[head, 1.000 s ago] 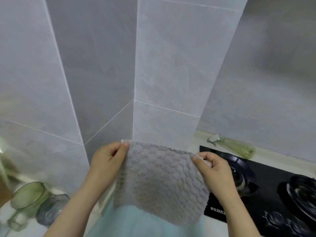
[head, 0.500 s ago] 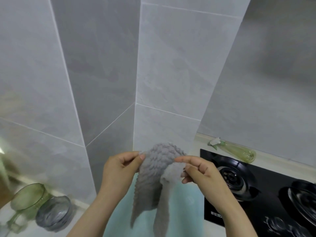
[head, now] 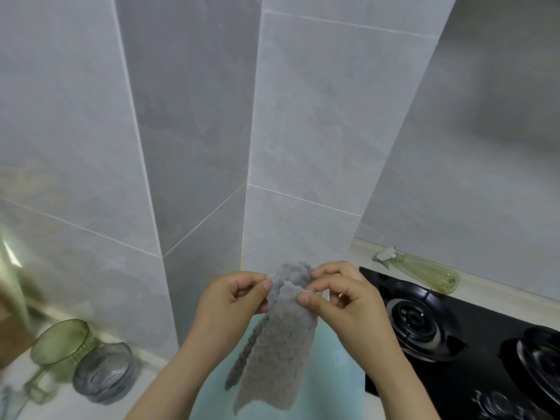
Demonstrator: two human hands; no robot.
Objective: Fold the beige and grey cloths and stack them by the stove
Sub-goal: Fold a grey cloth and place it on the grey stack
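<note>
A grey textured cloth (head: 277, 350) hangs folded in half in the air, its top corners brought together. My left hand (head: 233, 298) pinches the top edge from the left. My right hand (head: 339, 295) pinches the same top corners from the right, thumb and forefinger on the cloth. Both hands hold it above a pale teal mat (head: 327, 386) on the counter. The black gas stove (head: 454, 334) lies just to the right of my right hand. No beige cloth is in view.
A green glass mug (head: 57, 347) and a clear grey glass bowl (head: 104, 374) stand on the counter at the lower left. A green spray bottle (head: 424, 269) lies behind the stove by the wall. Grey tiled walls (head: 181, 131) rise close ahead.
The cloth was spread wide between my hands; they have come together, folding it in half so it now hangs as a narrow doubled strip.
</note>
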